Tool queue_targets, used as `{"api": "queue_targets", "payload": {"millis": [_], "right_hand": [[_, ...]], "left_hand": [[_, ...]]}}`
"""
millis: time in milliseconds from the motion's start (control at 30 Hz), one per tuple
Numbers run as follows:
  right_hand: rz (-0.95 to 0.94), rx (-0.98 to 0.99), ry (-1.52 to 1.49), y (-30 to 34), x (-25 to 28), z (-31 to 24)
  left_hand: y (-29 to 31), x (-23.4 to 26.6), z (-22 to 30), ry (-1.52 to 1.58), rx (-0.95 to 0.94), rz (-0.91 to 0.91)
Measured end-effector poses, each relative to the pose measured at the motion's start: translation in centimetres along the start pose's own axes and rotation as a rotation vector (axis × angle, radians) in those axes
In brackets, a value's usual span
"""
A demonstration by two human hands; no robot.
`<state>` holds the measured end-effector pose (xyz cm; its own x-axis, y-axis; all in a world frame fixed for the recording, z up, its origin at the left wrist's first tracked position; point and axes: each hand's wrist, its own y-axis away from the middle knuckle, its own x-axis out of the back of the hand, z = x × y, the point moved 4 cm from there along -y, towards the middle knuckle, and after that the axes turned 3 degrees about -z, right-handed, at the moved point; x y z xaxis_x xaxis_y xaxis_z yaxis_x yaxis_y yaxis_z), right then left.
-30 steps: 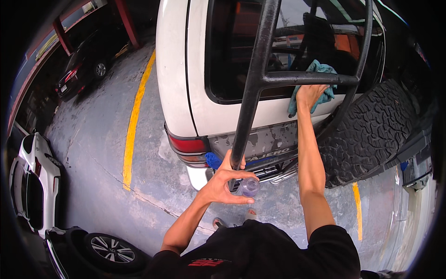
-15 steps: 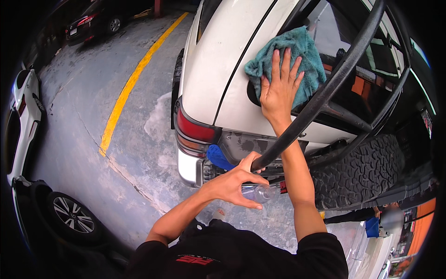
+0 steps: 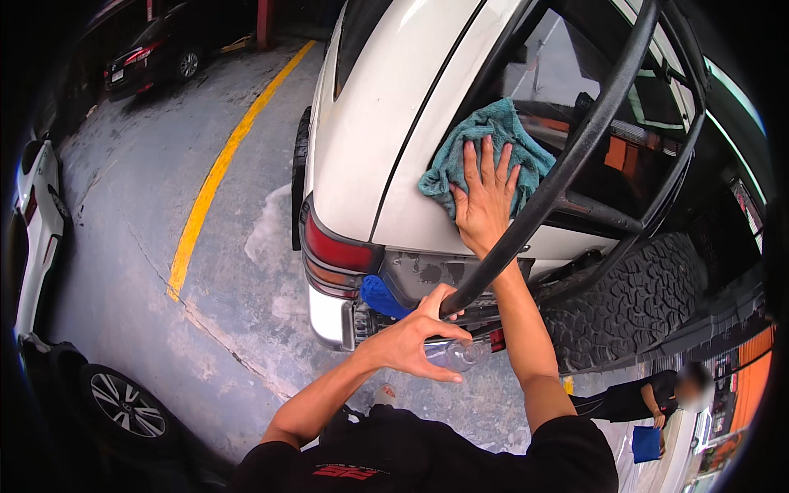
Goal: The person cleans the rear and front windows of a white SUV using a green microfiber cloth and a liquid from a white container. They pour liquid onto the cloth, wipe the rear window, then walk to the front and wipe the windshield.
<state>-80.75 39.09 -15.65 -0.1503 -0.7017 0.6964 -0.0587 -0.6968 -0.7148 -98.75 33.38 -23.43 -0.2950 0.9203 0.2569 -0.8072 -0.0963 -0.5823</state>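
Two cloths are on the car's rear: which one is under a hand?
The teal cloth, pressed flat on the white body by the right hand. The blue cloth sits untouched by the tail light.

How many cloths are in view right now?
2: a teal cloth under the right hand on the white car's rear, and a blue cloth tucked by the tail light. Others may be hidden.

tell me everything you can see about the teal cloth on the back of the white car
The teal cloth looks like soft, napped microfibre, bunched and creased rather than flat. It lies against the white car's rear body panel, beside the rear window and behind the black tube rack. The right hand presses on its lower middle, fingers spread.
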Motion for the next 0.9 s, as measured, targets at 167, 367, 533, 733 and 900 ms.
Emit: {"api": "queue_targets", "payload": {"millis": [167, 367, 533, 733, 900], "right_hand": [[0.217, 0.021, -0.017, -7.3, 1.8, 2.1], [0.515, 0.093, 0.064, -22.5, 9.8, 8.0], [0.602, -0.028, 0.051, -26.0, 11.1, 9.2], [0.540, -0.064, 0.071, -20.8, 10.1, 5.6], [0.655, -0.086, 0.011, -29.0, 12.0, 9.9]], "left_hand": [[0.2, -0.3, 0.4, 0.011, 0.017, -0.007], [0.3, -0.5, 0.3, 0.045, 0.061, -0.003], [0.3, -0.6, 0.5, 0.016, 0.122, -0.004], [0.1, -0.6, 0.7, 0.017, 0.111, 0.014], [0.1, -0.7, 0.8, -0.022, 0.141, 0.028]]}}
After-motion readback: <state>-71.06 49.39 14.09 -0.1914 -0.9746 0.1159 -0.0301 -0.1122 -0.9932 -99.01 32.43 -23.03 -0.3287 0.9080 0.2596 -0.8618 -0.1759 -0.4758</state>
